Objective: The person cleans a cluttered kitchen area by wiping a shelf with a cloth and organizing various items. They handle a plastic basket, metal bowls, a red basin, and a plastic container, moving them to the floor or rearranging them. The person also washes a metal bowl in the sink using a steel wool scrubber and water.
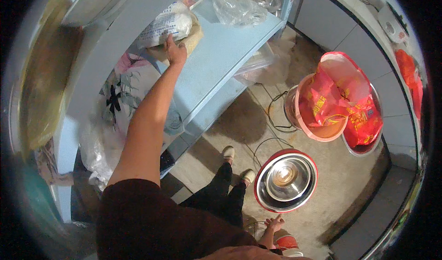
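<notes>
My left arm reaches up to a light blue shelf [207, 52]. There my left hand [176, 53] is closed at the near edge of a white plastic bag [168, 25] with blue print, its thumb pointing away from me. A yellowish bag [195, 34] lies under and beside the white one; some of my fingers are hidden against the bags. Low in the view, my right hand [275, 223] hangs with fingers apart and holds nothing. Just beyond it, nested steel bowls [287, 179] sit in a red-rimmed basin [263, 204].
A pink bucket [299, 99] holding red printed bags [327, 94] stands at the right, against a metal basin [361, 153]. Clear plastic bags [237, 4] lie on the far shelf end. A black cable [271, 115] crosses the floor. A red tub [286, 242] is near my right hand.
</notes>
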Demonstrator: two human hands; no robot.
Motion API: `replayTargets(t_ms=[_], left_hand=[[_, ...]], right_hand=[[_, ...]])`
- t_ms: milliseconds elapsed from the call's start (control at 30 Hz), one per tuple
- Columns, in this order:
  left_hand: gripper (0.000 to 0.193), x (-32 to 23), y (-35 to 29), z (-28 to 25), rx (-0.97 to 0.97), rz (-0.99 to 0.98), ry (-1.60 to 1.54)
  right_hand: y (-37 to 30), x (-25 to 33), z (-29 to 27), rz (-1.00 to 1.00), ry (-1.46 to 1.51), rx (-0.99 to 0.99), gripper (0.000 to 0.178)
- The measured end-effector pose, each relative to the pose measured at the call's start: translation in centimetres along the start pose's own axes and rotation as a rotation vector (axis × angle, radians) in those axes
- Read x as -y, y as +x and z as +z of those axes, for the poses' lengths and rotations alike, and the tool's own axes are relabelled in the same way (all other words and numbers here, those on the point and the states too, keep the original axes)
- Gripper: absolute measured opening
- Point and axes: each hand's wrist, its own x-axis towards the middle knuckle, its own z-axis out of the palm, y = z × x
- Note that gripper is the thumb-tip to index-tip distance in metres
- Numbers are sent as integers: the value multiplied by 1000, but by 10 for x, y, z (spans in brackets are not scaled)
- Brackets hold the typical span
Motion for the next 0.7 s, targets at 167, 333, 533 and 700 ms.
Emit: replayTargets(t_ms=[167,333,533,700], left_hand=[[88,-33,61,31,47,222,221],[92,-15,84,21,213,272,473],[63,-11,88,34,262,251,516],[41,50,72,39,-26,455,319]], right_hand=[[-29,-41,-26,-33,-194,-210,44],[70,-184,-101,-212,-285,-72,29],[8,-133,-65,-335,-287,-160,27],[-66,-33,-54,-270,-169,-119,31]])
